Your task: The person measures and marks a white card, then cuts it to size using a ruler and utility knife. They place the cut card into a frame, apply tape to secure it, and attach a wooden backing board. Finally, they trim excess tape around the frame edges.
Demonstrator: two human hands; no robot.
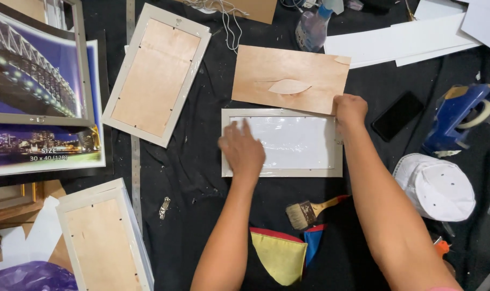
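Note:
A pale grey picture frame (pixel 281 173) lies face down in the middle of a black cloth, with a white shiny sheet (pixel 296 141) inside it. My left hand (pixel 241 152) rests flat on the left part of that sheet, fingers spread. My right hand (pixel 350 109) grips the frame's upper right corner, at the lower right edge of a thin wooden backing board (pixel 288 78) lying just behind the frame.
Another frame with its wooden back (pixel 157 73) lies at the upper left, and a third one (pixel 102 240) at the lower left. Night bridge prints (pixel 34 81) sit far left. A paintbrush (pixel 309 211), white cap (pixel 436 186), blue tape dispenser (pixel 458 118), black phone (pixel 397 115) and spray bottle (pixel 312 27) surround the frame.

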